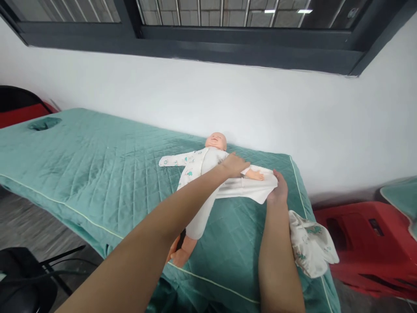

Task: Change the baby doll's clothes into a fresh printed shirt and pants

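Observation:
A baby doll [216,141] lies on its back on a green quilted bed cover, its head toward the wall. It wears white clothing, and a white printed baby shirt [192,170] lies round its body, with one sleeve stretched out to the left. My left hand [235,166] is closed round the doll's arm near the shoulder, its fingertips partly hidden. The doll's small hand [254,174] lies bare over the shirt's spread, plain inner side. My right hand [278,189] grips the outer edge of that shirt panel and holds it out to the right.
A crumpled white printed cloth [311,245] lies at the bed's right edge. Red plastic chairs [365,243] stand beyond it. A black chair [26,278] is at lower left. The bed cover [97,161] has a hole at its far left. Behind is a wall with a barred window.

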`<action>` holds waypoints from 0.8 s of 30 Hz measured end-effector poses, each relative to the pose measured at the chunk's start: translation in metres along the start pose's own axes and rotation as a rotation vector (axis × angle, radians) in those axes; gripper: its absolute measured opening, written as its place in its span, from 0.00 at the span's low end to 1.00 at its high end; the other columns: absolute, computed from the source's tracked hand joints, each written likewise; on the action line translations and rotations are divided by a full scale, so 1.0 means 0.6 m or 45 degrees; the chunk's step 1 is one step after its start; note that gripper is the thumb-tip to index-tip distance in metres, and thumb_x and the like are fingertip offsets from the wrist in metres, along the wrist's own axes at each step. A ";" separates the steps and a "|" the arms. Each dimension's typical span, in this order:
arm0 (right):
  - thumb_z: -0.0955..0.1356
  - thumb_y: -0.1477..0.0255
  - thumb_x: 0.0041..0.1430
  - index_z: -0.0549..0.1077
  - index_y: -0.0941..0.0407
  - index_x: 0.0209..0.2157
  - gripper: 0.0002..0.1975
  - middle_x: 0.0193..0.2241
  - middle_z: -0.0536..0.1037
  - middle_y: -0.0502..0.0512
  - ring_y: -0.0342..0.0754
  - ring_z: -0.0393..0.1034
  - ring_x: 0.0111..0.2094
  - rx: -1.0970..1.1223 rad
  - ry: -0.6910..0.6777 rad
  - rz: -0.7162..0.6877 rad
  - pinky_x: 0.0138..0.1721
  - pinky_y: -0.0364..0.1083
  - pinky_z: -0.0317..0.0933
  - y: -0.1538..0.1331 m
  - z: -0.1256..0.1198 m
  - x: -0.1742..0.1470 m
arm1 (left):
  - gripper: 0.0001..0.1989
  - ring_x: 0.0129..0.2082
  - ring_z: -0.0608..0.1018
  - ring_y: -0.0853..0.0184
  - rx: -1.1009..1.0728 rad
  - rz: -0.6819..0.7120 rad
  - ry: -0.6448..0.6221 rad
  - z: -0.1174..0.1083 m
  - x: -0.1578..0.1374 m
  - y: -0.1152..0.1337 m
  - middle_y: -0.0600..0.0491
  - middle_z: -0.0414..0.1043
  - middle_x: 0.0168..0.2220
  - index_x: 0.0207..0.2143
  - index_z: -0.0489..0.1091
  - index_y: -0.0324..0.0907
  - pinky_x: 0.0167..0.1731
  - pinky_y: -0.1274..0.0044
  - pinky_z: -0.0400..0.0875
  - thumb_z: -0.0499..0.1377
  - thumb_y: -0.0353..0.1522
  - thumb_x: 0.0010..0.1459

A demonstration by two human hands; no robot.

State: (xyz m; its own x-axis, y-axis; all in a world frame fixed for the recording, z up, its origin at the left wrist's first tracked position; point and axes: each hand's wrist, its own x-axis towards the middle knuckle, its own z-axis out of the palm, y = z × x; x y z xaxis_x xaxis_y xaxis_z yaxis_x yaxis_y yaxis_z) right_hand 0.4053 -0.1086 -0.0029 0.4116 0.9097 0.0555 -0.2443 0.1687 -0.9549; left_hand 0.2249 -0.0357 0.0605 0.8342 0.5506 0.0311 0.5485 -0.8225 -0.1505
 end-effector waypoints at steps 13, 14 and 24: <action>0.65 0.51 0.53 0.71 0.50 0.27 0.17 0.32 0.82 0.56 0.59 0.76 0.50 0.258 0.018 0.181 0.55 0.60 0.68 0.013 -0.037 0.017 | 0.10 0.40 0.81 0.54 0.038 -0.095 -0.065 0.023 0.000 0.002 0.44 0.81 0.40 0.43 0.75 0.41 0.50 0.62 0.61 0.59 0.28 0.58; 0.65 0.51 0.54 0.71 0.50 0.27 0.17 0.32 0.82 0.55 0.58 0.75 0.51 0.286 0.029 0.174 0.56 0.59 0.67 0.013 -0.035 0.018 | 0.10 0.40 0.81 0.53 0.040 -0.100 -0.071 0.025 0.001 0.000 0.44 0.81 0.40 0.43 0.75 0.41 0.50 0.62 0.61 0.59 0.28 0.58; 0.59 0.43 0.59 0.78 0.53 0.39 0.30 0.48 0.81 0.59 0.60 0.72 0.56 0.339 -0.186 0.133 0.60 0.61 0.64 -0.017 0.027 -0.013 | 0.13 0.44 0.81 0.54 0.025 -0.173 -0.109 0.010 -0.001 0.008 0.41 0.81 0.44 0.46 0.77 0.39 0.54 0.63 0.58 0.59 0.27 0.59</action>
State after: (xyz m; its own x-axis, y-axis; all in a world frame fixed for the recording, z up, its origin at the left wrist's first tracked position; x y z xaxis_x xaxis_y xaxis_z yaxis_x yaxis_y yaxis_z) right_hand 0.3902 -0.1114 0.0109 0.2467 0.9689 0.0207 -0.5074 0.1474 -0.8490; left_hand 0.2267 -0.0392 0.0540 0.7441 0.6674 -0.0317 0.6540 -0.7372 -0.1700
